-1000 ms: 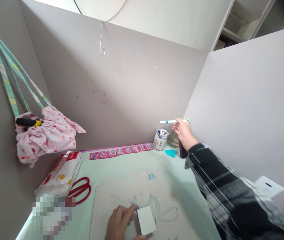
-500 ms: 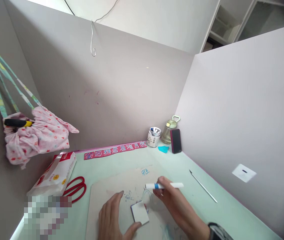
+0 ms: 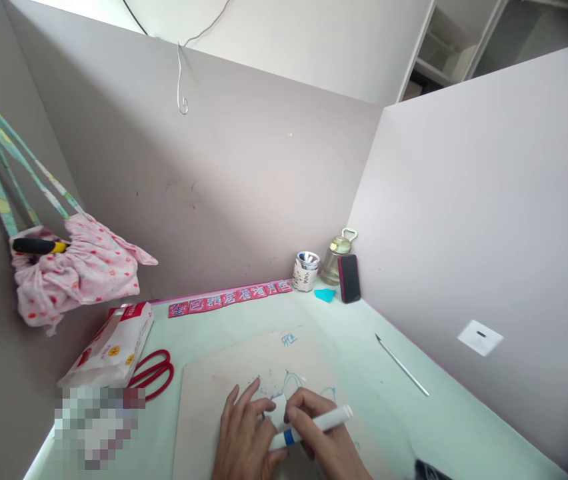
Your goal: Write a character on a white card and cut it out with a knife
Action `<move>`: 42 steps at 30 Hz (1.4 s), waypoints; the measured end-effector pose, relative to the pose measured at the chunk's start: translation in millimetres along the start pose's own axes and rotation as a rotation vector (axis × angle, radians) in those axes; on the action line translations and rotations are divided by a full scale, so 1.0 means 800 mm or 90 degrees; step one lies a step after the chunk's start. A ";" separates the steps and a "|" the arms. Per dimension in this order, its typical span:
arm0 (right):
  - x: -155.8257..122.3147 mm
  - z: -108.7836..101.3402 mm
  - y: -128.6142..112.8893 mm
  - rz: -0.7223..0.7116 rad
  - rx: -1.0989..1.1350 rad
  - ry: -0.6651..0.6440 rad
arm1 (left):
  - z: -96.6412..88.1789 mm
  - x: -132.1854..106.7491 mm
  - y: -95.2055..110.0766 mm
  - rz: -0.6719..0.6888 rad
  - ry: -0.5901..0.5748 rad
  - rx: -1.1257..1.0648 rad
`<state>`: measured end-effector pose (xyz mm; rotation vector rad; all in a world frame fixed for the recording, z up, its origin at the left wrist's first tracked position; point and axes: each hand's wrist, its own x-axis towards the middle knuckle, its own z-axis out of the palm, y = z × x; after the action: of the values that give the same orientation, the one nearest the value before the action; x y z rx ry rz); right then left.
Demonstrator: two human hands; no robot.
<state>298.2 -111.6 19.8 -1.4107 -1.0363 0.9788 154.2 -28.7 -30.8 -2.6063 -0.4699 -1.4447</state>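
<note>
My right hand [image 3: 321,433] grips a white marker [image 3: 334,419] with a blue band, its shaft slanting down to the left. My left hand [image 3: 244,433] is right beside it, its thumb and a bent finger closed around the marker's banded end. Between my hands a small white square piece [image 3: 279,408] lies partly covered; fingers of both hands reach its edges. Beneath is a pale board [image 3: 199,400] with blue pen marks and a small blue written character near its far edge.
Red-handled scissors [image 3: 157,375] and a white-red packet [image 3: 119,343] are at left. Along the back are a strip of pink character tiles [image 3: 229,298], a jar [image 3: 306,272], a bottle [image 3: 334,262], and a phone [image 3: 349,279]. A thin pen [image 3: 401,364] lies right; a pink cloth bag [image 3: 81,273] hangs left.
My right hand has brought the marker down and left, to my left hand. My left hand has shifted right, its thumb and finger now at the marker's end. The square is more covered.
</note>
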 end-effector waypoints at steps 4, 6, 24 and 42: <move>0.003 -0.005 0.009 0.001 0.005 -0.038 | 0.006 -0.003 0.001 -0.012 0.022 -0.004; 0.006 -0.008 0.011 0.015 0.029 -0.059 | 0.009 -0.003 0.003 -0.012 0.025 -0.004; 0.013 -0.023 -0.001 0.093 0.145 -0.102 | 0.002 0.012 0.014 -0.024 0.018 -0.019; 0.054 -0.163 -0.011 -0.009 0.368 0.298 | -0.026 -0.028 -0.015 -0.393 -0.023 -0.100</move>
<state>434.8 -105.9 38.7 -1.0653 -0.3692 0.7956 122.4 -27.6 -39.0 -2.7436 -1.3066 -1.6412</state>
